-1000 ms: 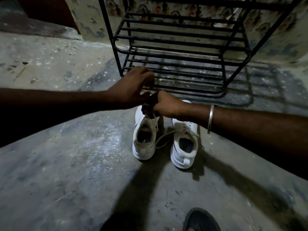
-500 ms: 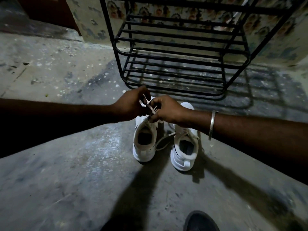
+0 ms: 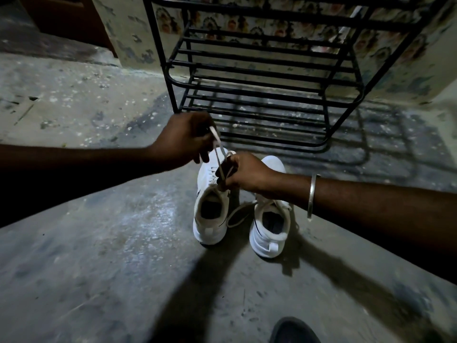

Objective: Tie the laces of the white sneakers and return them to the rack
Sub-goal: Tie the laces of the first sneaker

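Two white sneakers stand side by side on the gray floor (image 3: 99,243), just in front of the black rack (image 3: 247,65). Their heels point back at the person.

Both hands are over the left sneaker (image 3: 210,219). The left hand (image 3: 183,142) is held up a bit higher. Its fingers are curled and pinch the end of a white lace (image 3: 218,157). The lace runs down tight to the right hand (image 3: 247,174). The right hand is low, just above the tongue of that shoe, and its curled fingers pinch the lace too.

The right sneaker (image 3: 269,233) sits partly under the right wrist. A loose loop of lace (image 3: 237,216) hangs in the gap between the two shoes.

A silver bracelet (image 3: 312,194) is on the right wrist. The toe of a dark shoe (image 3: 294,330) shows at the bottom edge. A wall (image 3: 128,33) with worn paint is behind the rack.
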